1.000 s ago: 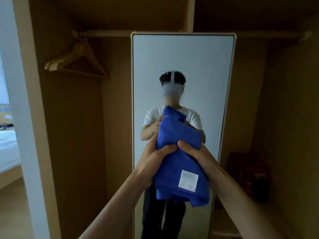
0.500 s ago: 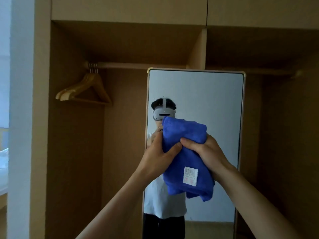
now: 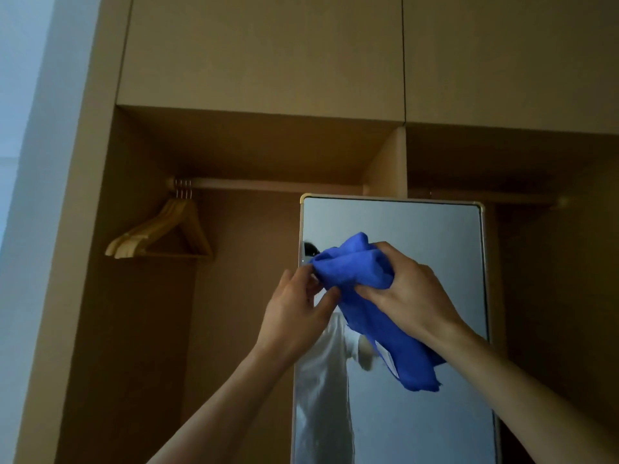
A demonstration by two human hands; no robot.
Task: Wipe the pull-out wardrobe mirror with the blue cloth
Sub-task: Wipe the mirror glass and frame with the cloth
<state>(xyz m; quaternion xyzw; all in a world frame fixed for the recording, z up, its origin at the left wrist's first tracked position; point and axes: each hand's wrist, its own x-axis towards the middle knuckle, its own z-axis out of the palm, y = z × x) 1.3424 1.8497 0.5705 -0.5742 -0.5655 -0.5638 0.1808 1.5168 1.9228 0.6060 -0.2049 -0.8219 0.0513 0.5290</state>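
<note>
The tall pull-out mirror (image 3: 418, 229) with a pale frame stands in the open wardrobe, right of centre. A bunched blue cloth (image 3: 355, 267) is held up in front of its upper left part. My right hand (image 3: 407, 293) grips the cloth from the right, with the rest of it hanging down under my wrist. My left hand (image 3: 298, 308) pinches the cloth's left corner with thumb and fingertips. Whether the cloth touches the glass I cannot tell. The mirror reflects a person in a white shirt.
Several wooden hangers (image 3: 160, 231) hang from the rail (image 3: 268, 185) in the left compartment. A vertical divider (image 3: 388, 165) stands behind the mirror's top. Closed upper cabinet doors (image 3: 261, 51) run above. A pale wall (image 3: 23, 162) borders the left.
My head has tilted upward, so the mirror sits lower in view. Both hands have raised the cloth toward the mirror's upper left, and my left hand has shifted from a full grip to a pinch.
</note>
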